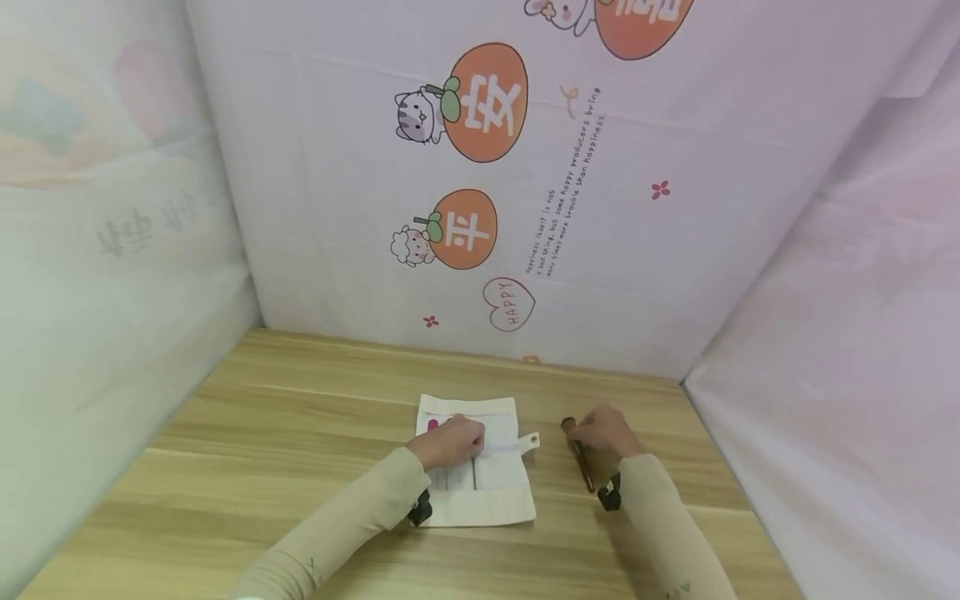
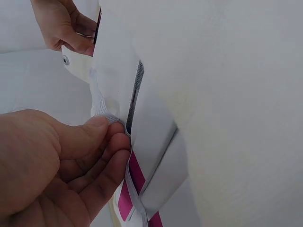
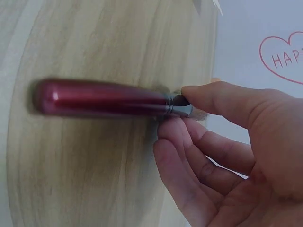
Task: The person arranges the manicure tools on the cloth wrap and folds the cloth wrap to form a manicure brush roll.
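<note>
A white fabric roll-up case [image 1: 504,477] lies unfolded on the table, its snap strap [image 1: 529,442] pointing right. My left hand [image 1: 450,442] is over its middle and pinches the grey elastic band [image 2: 101,108] between thumb and fingers. Behind the band show a dark slim stick [image 2: 136,94] and a bright pink piece [image 2: 137,174]. To the right of the case, my right hand [image 1: 606,429] pinches a makeup brush [image 3: 104,98] at its metal collar. The brush has a glossy dark red handle, which points toward me; its bristles are partly hidden by the fingers.
The wood-grain table [image 1: 300,450] carries the case and brush. A white printed cloth [image 1: 337,208] hangs behind it, and more cloth closes in the left and right sides.
</note>
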### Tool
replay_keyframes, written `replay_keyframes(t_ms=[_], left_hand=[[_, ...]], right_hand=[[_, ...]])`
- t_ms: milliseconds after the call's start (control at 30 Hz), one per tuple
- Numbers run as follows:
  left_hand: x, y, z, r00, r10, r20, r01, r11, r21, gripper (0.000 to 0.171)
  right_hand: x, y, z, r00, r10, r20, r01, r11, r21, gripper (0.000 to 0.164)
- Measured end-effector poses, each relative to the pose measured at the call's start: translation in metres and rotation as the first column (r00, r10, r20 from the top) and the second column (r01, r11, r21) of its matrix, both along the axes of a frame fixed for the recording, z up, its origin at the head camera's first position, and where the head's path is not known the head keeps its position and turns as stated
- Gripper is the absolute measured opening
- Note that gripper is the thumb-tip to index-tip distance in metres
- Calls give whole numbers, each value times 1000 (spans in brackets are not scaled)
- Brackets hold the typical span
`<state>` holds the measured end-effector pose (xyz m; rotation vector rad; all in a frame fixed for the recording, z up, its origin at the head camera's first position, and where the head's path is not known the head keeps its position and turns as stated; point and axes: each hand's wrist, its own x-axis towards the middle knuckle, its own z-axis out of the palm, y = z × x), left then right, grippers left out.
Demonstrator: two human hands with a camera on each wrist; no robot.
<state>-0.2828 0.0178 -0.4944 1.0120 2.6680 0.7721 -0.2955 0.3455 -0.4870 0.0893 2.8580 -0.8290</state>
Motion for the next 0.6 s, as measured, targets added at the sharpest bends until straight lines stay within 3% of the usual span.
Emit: replay_keyframes(t_ms=[67, 233, 333, 600], left_hand=[[-1, -1, 0, 1000, 0, 4, 0, 1000, 0, 23], [-1, -2, 0, 1000, -2, 8, 1, 1000, 9, 23], [-2, -2, 0, 1000, -1, 11, 1, 1000, 12, 22], [-2, -1, -5, 1000, 9, 14, -10, 1000, 16, 25]], right_hand=[[0, 1, 0, 1000, 3, 7, -3, 1000, -4, 24], [-5, 0, 6, 999, 2, 47, 1, 999, -55, 42], [-9, -3, 14, 998, 4, 58, 1, 996, -87, 44], [-16, -20, 37, 999, 20, 42, -16, 995, -101, 28]])
